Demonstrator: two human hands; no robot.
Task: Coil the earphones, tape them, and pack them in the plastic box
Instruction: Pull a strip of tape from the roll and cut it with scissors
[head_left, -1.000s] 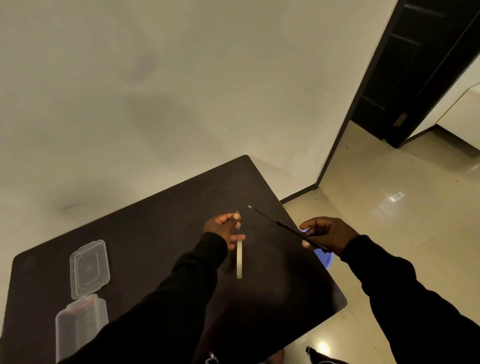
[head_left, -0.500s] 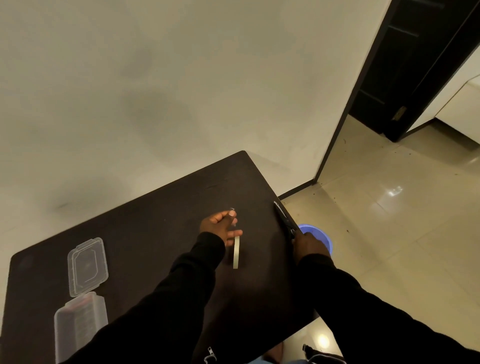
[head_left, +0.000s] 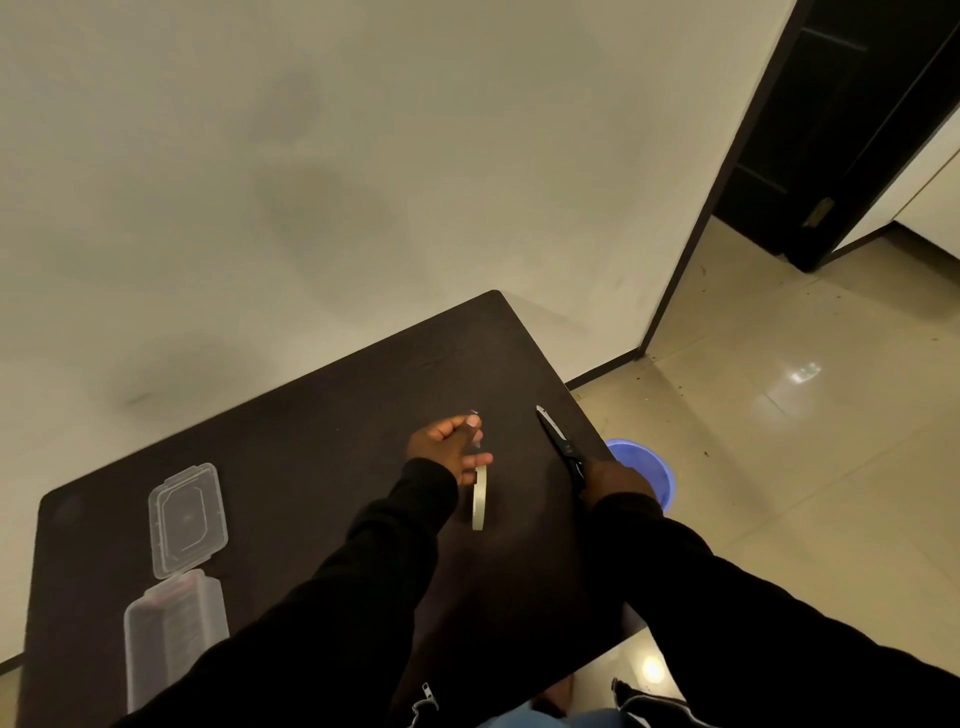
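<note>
My left hand (head_left: 447, 448) is raised over the middle of the dark table (head_left: 311, 426), its fingers pinched on something small and dark that I cannot make out. The pale tape roll (head_left: 479, 498) shows edge-on right below those fingers and touches them. Near the table's right edge my right hand (head_left: 615, 480) covers the handles of the black scissors (head_left: 555, 434). Their blades lie shut on the tabletop, pointing away from me. At the far left the clear plastic box (head_left: 174, 631) stands open with its lid (head_left: 188, 519) folded back. No earphones are clearly in view.
A blue bucket (head_left: 647, 470) stands on the tiled floor just past the table's right edge. A plain wall runs behind the table, and a dark doorway (head_left: 841, 130) opens at the upper right.
My right hand has brought the scissors down from mid-air to the tabletop near the right edge. The left hand and the tape roll have barely moved.
</note>
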